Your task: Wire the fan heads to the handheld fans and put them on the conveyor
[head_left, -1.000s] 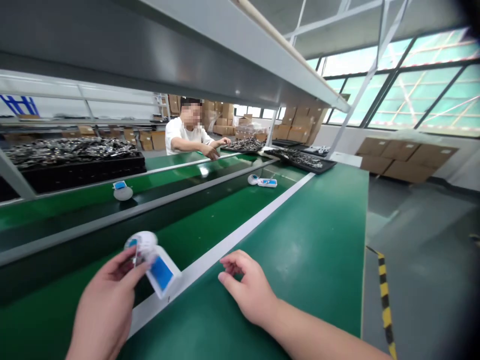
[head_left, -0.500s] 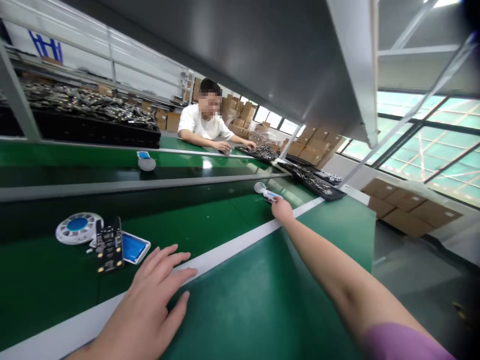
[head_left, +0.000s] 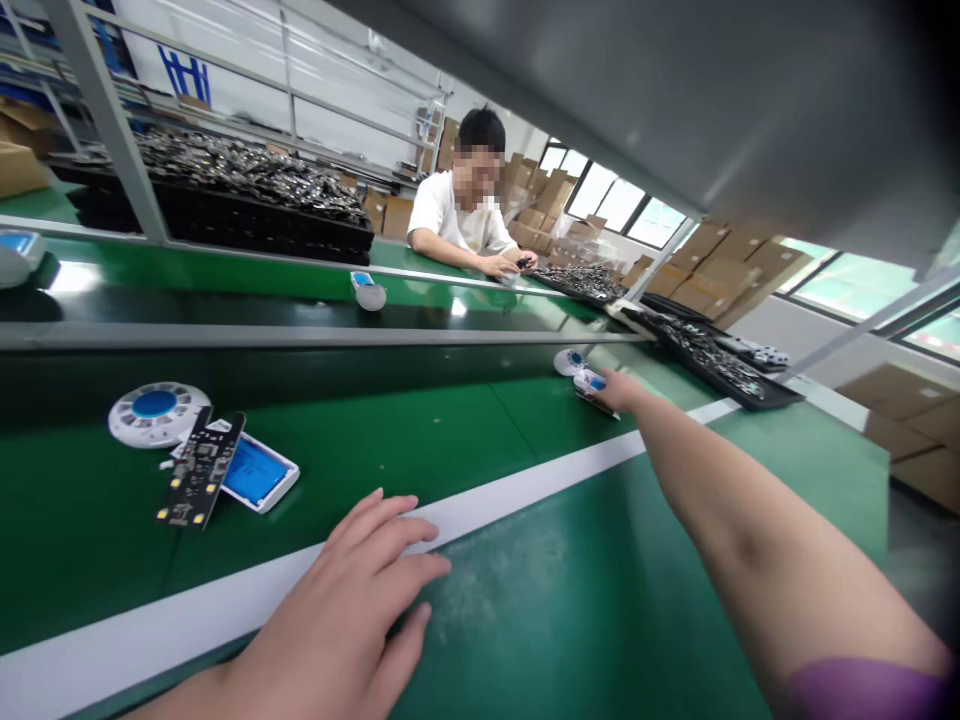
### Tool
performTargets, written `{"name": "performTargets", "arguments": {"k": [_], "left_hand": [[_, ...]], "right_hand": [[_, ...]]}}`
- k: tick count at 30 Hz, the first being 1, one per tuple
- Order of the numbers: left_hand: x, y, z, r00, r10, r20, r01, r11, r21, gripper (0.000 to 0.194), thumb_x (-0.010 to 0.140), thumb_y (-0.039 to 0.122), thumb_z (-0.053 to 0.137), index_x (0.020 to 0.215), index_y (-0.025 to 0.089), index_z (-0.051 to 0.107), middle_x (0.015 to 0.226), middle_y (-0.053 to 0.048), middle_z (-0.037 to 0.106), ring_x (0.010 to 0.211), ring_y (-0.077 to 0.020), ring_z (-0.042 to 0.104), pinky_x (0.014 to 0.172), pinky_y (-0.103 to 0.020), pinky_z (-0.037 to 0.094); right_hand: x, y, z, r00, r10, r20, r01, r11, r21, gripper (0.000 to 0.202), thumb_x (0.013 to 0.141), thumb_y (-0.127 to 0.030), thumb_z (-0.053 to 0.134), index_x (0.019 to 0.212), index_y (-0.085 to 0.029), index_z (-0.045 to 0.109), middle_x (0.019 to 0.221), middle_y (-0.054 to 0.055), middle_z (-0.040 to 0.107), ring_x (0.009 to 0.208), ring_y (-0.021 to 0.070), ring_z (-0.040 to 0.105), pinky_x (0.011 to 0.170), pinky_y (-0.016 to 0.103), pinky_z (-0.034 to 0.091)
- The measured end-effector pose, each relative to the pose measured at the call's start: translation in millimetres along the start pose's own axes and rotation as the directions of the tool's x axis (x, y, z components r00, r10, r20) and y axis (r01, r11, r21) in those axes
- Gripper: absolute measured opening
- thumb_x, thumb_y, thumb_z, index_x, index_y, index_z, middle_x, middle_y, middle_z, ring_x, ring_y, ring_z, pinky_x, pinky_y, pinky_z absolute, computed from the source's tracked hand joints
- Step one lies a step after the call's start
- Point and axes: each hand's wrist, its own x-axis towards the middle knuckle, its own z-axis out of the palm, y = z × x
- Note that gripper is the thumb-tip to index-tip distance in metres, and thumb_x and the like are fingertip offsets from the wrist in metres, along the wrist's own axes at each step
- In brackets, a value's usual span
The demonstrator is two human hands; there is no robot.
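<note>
My right hand (head_left: 621,390) reaches out over the green belt (head_left: 420,410), fingers closed on the near end of a white plastic housing (head_left: 589,381) with a blue inset. A round white part with a blue centre (head_left: 570,362) joins the housing, and a dark strip shows under it. My left hand (head_left: 367,590) hovers with spread, empty fingers over the white edge strip (head_left: 495,492). Left of it lies another device: a round white part (head_left: 159,413) with a blue disc, a rectangular white case (head_left: 262,472) lined in blue, and a black circuit board (head_left: 201,470) lying across them.
Across the line a co-worker (head_left: 466,220) handles small parts beside a filled tray (head_left: 581,282). Another black tray (head_left: 705,350) stands at the right end. White devices (head_left: 367,290) sit on the far belt. A grey shelf (head_left: 600,100) overhangs from above; stacked black trays (head_left: 247,225) stand back left.
The view has swung left, bringing another device in at the left edge. The round part by my right hand now shows its blue centre. My left hand stays spread.
</note>
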Motion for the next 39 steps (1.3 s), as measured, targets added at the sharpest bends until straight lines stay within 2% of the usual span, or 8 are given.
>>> {"name": "performTargets", "arguments": {"k": [7, 11, 15, 18, 24, 31, 35, 39], "left_hand": [[1, 1, -1.5, 0.985, -0.173, 0.015, 0.172, 0.957, -0.233, 0.037, 0.081, 0.024, 0.06, 0.117, 0.032, 0.068, 0.124, -0.007, 0.067, 0.121, -0.0292, 0.059, 0.105, -0.049, 0.046], [0, 9, -0.2, 0.826, -0.537, 0.168, 0.545, 0.689, -0.477, 0.058, 0.082, 0.04, 0.063, 0.137, 0.027, 0.052, 0.138, -0.014, 0.056, 0.127, -0.0326, 0.054, 0.104, -0.053, 0.045], [-6, 21, 4.8, 0.834, -0.508, 0.215, 0.514, 0.573, -0.639, 0.085, 0.068, 0.034, 0.077, 0.145, 0.028, 0.04, 0.146, -0.016, 0.047, 0.134, -0.034, 0.045, 0.109, -0.054, 0.037], [-8, 31, 8.7, 0.856, -0.436, 0.277, 0.485, 0.49, -0.725, 0.085, 0.066, 0.022, 0.073, 0.143, 0.025, 0.038, 0.128, -0.013, 0.058, 0.104, -0.0253, 0.064, 0.092, -0.042, 0.052], [-8, 47, 4.7, 0.803, -0.477, 0.358, 0.557, 0.387, -0.734, 0.052, 0.074, 0.024, 0.059, 0.126, 0.016, 0.055, 0.084, -0.002, 0.062, 0.079, -0.0183, 0.063, 0.078, -0.032, 0.051], [0, 46, -5.5, 0.679, -0.59, 0.437, 0.602, 0.107, -0.791, 0.055, 0.076, 0.019, 0.047, 0.131, 0.019, 0.051, 0.099, -0.005, 0.065, 0.083, -0.0188, 0.066, 0.068, -0.029, 0.055], [1, 39, -1.5, 0.704, -0.609, 0.366, 0.63, 0.298, -0.717, 0.055, 0.081, 0.027, 0.049, 0.134, 0.014, 0.05, 0.095, -0.008, 0.067, 0.074, -0.0203, 0.065, 0.056, -0.029, 0.051], [-3, 36, -2.2, 0.782, -0.547, 0.299, 0.587, 0.485, -0.649, 0.063, 0.076, 0.031, 0.063, 0.136, 0.015, 0.049, 0.117, -0.011, 0.065, 0.092, -0.0237, 0.067, 0.081, -0.035, 0.053]], "right_hand": [[-87, -55, -35, 0.981, -0.175, 0.081, 0.144, 0.946, 0.291, 0.031, 0.076, -0.025, 0.073, 0.103, -0.012, 0.072, 0.093, 0.011, 0.073, 0.087, 0.0234, 0.067, 0.074, 0.027, 0.049], [-199, -93, -35, 0.956, -0.289, 0.053, 0.224, 0.833, 0.505, 0.034, 0.084, -0.03, 0.061, 0.117, -0.02, 0.066, 0.102, 0.003, 0.074, 0.086, 0.0195, 0.069, 0.073, 0.025, 0.051], [-310, -127, -24, 0.901, -0.409, 0.145, 0.037, 0.404, 0.914, 0.035, 0.081, -0.033, 0.063, 0.113, -0.018, 0.065, 0.103, 0.007, 0.074, 0.085, 0.0245, 0.071, 0.07, 0.033, 0.055], [-357, -143, -17, 0.928, -0.352, 0.122, 0.002, 0.334, 0.942, 0.03, 0.08, -0.031, 0.064, 0.108, -0.019, 0.066, 0.103, 0.008, 0.073, 0.095, 0.0261, 0.069, 0.083, 0.036, 0.054], [-386, -145, -13, 0.984, -0.175, -0.011, 0.14, 0.747, 0.65, 0.024, 0.074, -0.026, 0.068, 0.098, -0.023, 0.069, 0.096, 0.008, 0.07, 0.091, 0.0285, 0.066, 0.079, 0.038, 0.05], [-380, -143, -18, 0.972, -0.234, 0.027, 0.173, 0.785, 0.594, 0.015, 0.081, -0.033, 0.066, 0.086, -0.023, 0.075, 0.08, 0.005, 0.069, 0.07, 0.0199, 0.065, 0.062, 0.027, 0.047], [-356, -149, -13, 0.959, -0.281, 0.037, 0.199, 0.761, 0.618, 0.016, 0.083, -0.027, 0.062, 0.076, -0.021, 0.075, 0.065, 0.001, 0.067, 0.06, 0.016, 0.062, 0.055, 0.024, 0.042], [-349, -155, -3, 0.939, -0.328, -0.103, 0.319, 0.716, 0.621, 0.014, 0.081, -0.017, 0.063, 0.075, -0.021, 0.076, 0.069, 0.001, 0.067, 0.065, 0.015, 0.062, 0.06, 0.024, 0.045]]}}
